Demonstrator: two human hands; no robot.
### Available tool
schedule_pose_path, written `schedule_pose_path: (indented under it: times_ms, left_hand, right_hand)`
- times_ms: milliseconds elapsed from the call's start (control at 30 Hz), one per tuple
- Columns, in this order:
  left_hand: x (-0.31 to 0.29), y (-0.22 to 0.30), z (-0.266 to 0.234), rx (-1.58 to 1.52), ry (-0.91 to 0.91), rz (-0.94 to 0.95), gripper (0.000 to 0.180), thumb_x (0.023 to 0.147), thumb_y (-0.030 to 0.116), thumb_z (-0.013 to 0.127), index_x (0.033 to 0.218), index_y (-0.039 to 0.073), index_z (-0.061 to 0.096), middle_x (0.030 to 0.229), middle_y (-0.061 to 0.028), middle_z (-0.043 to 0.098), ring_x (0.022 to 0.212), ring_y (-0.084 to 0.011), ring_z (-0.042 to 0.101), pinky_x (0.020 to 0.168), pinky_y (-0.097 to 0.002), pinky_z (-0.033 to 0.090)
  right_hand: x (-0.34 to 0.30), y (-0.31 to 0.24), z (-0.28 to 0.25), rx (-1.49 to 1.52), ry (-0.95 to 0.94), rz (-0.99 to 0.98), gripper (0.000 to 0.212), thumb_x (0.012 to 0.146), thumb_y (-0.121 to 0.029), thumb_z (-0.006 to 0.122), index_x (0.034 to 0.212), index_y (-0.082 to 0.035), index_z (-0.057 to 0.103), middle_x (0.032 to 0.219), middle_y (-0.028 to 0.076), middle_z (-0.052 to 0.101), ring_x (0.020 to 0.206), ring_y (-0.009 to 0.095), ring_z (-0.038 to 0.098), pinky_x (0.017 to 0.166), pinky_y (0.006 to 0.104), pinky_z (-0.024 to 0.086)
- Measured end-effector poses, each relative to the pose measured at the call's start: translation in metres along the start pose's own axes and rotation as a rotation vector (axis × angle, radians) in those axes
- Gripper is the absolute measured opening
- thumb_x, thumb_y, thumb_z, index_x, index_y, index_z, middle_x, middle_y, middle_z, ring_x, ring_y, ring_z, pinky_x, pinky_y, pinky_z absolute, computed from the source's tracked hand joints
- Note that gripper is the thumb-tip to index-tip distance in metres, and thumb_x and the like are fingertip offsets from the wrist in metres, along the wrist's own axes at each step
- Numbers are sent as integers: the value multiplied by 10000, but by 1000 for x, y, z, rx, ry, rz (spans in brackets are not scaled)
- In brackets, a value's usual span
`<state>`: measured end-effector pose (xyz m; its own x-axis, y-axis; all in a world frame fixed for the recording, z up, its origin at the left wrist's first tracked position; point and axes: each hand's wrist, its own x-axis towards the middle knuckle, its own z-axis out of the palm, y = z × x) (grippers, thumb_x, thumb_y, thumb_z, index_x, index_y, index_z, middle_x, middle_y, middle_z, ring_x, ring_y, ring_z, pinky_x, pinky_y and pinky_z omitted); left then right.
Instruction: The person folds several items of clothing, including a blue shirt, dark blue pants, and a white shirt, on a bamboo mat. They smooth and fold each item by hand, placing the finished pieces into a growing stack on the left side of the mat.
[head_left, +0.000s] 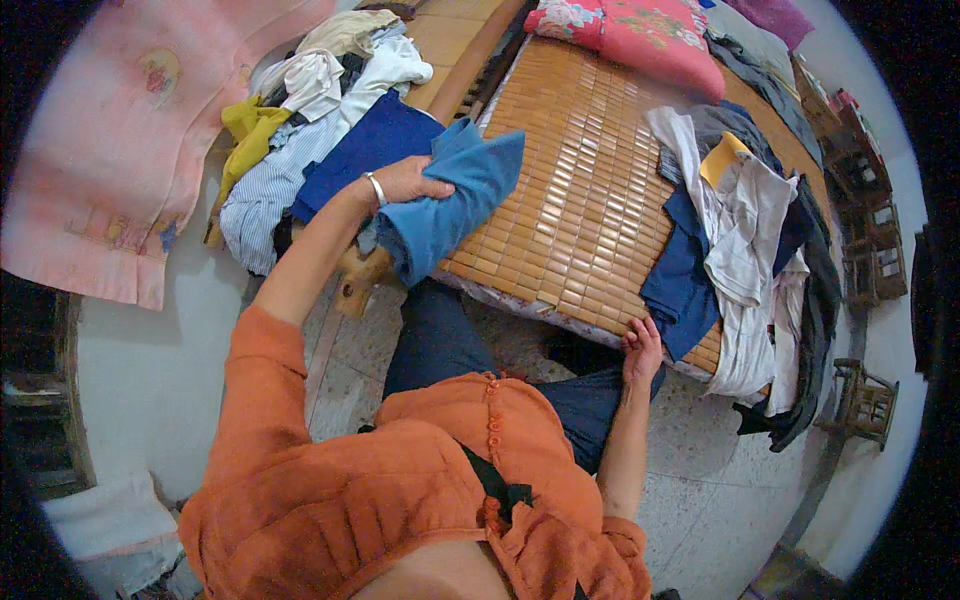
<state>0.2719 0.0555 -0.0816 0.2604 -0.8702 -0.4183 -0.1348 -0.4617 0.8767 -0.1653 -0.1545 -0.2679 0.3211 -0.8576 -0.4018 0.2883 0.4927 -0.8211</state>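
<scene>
My left hand (407,182), with a pale bracelet at the wrist, is closed on a folded blue garment (455,195). That garment is raised over the left edge of the bed, beside a dark blue folded cloth (362,145). At the bed's near edge rests my right hand (642,350), its fingers loosely bent and partly apart, with nothing seen in them. Just right of it lies a navy garment (683,285), part of a loose pile with a white shirt (740,245) on top. Whether the fingertips touch the navy cloth I cannot tell.
A bamboo mat (580,170) covers the bed, with a red floral bundle (640,40) at its far end. To the left are heaped clothes (320,95) and a hanging pink cloth (120,130). Small wooden chairs (862,402) stand along the right wall.
</scene>
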Motion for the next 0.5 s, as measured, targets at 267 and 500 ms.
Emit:
schedule_pose_path:
  times_ms: [267, 500]
  left_hand:
    - [28, 40, 11, 944, 417, 338, 479, 697, 126, 629, 1161, 105, 511, 968, -202, 569, 899, -370, 551, 792, -404, 459]
    - [36, -74, 147, 1239, 230, 185, 610, 792, 26, 450, 1287, 371, 353, 1080, -182, 440, 781, -327, 585, 634, -421, 512]
  right_hand:
    - [1, 2, 1, -112, -19, 33, 412, 849, -123, 527, 1230, -22, 407, 995, 92, 609, 695, 118, 564, 630, 264, 466]
    - [5, 3, 4, -96, -33, 3, 414, 831, -102, 543, 1208, 13, 417, 982, 119, 615, 626, 133, 581, 565, 261, 484]
